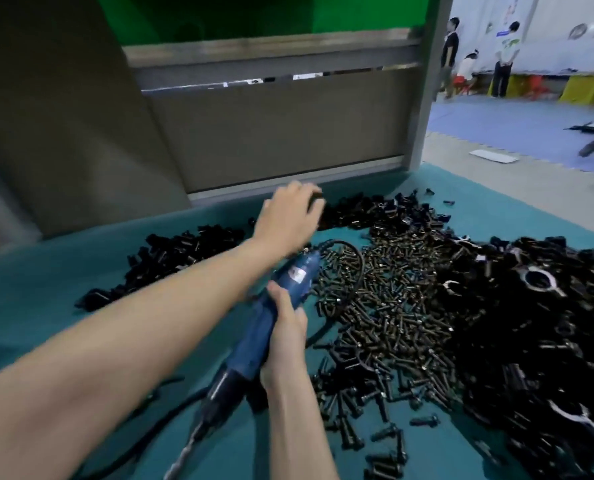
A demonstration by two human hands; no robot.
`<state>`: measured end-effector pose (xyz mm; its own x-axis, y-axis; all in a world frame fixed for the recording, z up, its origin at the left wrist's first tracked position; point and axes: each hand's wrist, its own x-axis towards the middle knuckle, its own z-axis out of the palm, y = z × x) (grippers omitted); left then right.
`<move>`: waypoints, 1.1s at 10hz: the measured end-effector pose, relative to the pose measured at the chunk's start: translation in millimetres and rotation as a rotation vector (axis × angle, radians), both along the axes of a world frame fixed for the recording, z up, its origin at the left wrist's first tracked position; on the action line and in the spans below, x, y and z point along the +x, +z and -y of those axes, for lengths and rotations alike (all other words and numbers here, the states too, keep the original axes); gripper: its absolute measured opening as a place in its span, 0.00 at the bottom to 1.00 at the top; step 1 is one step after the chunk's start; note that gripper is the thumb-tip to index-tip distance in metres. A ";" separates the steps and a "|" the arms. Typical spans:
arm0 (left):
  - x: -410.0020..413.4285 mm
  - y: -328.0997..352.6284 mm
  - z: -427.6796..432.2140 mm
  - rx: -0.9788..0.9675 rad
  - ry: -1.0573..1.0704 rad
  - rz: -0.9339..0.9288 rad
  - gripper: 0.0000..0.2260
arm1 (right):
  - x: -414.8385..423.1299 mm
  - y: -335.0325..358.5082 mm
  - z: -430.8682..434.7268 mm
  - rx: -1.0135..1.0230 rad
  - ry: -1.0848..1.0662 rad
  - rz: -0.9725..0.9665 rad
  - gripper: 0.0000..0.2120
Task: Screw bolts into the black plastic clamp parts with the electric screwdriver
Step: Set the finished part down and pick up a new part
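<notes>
Plainly blue screwdriver (254,344); black clamp parts (531,323) heaped.

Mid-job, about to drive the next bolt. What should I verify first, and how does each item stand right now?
1. Electric screwdriver gripped by the right hand: ok.
2. Bit aimed at a part: not ok, it points back toward the person.
3. Left hand holding a clamp part: cannot tell; it is on the far pile of clamp parts, and its fingers are blurred.
4. Bolts at hand: ok, the heap lies just beside the right hand.
5. Cable clear of the work: not ok, it loops over the bolts.
</notes>
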<state>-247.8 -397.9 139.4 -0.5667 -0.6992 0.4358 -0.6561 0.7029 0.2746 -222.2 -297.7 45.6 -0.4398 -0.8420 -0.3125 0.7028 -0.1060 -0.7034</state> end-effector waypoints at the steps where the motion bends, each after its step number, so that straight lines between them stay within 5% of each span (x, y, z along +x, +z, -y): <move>1: 71.5 -24.6 48.0 0.187 0.200 0.461 0.22 | 2.5 -2.3 -0.2 0.059 0.006 -0.150 0.23; 2: 106.4 -51.5 58.4 0.187 0.166 0.805 0.21 | 0.9 1.9 2.2 0.194 -0.052 -0.515 0.27; 4: 104.4 -54.2 71.4 0.049 0.118 0.661 0.13 | 0.3 2.2 0.5 0.401 -0.063 -0.841 0.31; 5: 90.6 -48.2 76.0 0.132 0.136 0.346 0.14 | 1.7 3.2 -1.0 0.479 -0.091 -1.012 0.35; 7: 16.2 -35.4 84.3 0.274 0.157 0.082 0.12 | 0.6 -3.5 -4.2 0.430 -0.218 -1.014 0.32; 9: -58.8 -57.6 105.7 0.259 0.116 0.272 0.17 | -4.7 -9.9 -4.3 0.348 -0.372 -0.934 0.22; 11: -79.5 -73.7 123.7 0.175 0.093 0.330 0.08 | -5.4 -10.7 1.2 0.303 -0.487 -0.902 0.17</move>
